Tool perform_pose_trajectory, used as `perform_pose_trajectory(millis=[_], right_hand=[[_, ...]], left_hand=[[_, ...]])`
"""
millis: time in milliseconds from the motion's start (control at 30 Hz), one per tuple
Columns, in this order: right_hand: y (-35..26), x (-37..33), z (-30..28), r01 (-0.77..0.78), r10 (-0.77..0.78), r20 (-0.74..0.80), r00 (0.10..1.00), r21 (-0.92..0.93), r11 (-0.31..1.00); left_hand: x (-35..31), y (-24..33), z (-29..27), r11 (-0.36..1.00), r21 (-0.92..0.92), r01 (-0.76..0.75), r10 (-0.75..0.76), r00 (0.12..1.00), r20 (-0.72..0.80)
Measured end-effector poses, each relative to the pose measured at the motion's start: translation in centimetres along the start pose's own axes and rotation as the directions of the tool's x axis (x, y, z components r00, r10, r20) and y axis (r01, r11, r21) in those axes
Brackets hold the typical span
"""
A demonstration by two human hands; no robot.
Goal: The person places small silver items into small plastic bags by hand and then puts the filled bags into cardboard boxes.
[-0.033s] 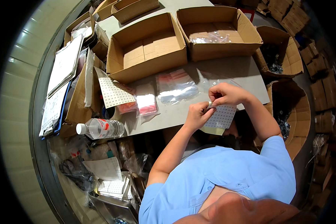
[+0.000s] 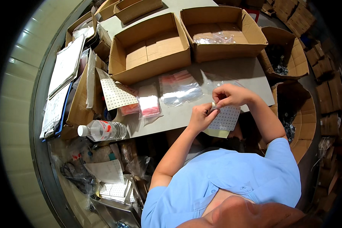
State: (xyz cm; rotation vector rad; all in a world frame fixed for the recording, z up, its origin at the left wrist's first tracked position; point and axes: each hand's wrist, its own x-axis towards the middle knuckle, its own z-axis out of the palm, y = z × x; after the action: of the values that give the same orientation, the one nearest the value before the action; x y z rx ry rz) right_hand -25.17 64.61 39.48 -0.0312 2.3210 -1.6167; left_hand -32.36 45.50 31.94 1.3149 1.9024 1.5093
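Observation:
Just off the table's front edge, a sheet of small printed stickers (image 2: 225,118) hangs from my hands, with a pale yellow layer (image 2: 216,133) showing below it. My left hand (image 2: 202,118) pinches the sheet's upper left corner, which curls up between the thumb and fingers. Thumb and index finger of my right hand (image 2: 231,95) are closed at the same curled edge, close to the left fingertips; any single sticker there is too small to make out. Behind the right hand lies a clear plastic bag (image 2: 219,80) with small white spots. Left of it rests a stack of clear zip bags (image 2: 179,88).
Two open cardboard boxes (image 2: 148,62) (image 2: 228,53) stand along the back. Another sticker sheet (image 2: 116,93), red-edged bags (image 2: 149,100) and a water bottle (image 2: 102,130) are at the left. Cartons with dark bagged items (image 2: 298,114) stand on the right, clipboards (image 2: 57,106) far left.

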Motion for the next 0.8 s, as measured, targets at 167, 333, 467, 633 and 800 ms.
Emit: perform_pose_trajectory(millis=[167, 333, 467, 633, 800], right_hand=[[1.5, 2.8, -2.3, 0.066, -0.035, -0.173, 0.984, 0.178, 0.982], [3.8, 6.4, -2.7, -0.118, -0.030, -0.370, 0.929, -0.369, 0.922], [3.0, 6.8, -2.6, -0.361, 0.029, -0.516, 0.856, -0.557, 0.748], [2.5, 8.1, -3.4, -0.275, 0.005, -0.441, 0.898, -0.552, 0.787], [1.4, 12.2, -0.1, -0.190, 0.025, -0.247, 0.969, -0.674, 0.713]], left_hand=[[-0.1, -0.8, 0.5, 0.997, -0.079, 0.028, -0.031, 0.999, -0.039], [0.0, -0.2, 0.2, 0.999, -0.046, -0.027, 0.026, 0.999, -0.019], [0.0, 0.1, 0.1, 0.998, -0.058, -0.034, 0.033, 0.999, -0.025], [0.1, 0.4, 0.0, 0.997, -0.060, -0.056, 0.056, 0.998, -0.014], [-0.1, 0.3, -0.3, 0.999, -0.048, -0.016, 0.017, 0.999, 0.031]])
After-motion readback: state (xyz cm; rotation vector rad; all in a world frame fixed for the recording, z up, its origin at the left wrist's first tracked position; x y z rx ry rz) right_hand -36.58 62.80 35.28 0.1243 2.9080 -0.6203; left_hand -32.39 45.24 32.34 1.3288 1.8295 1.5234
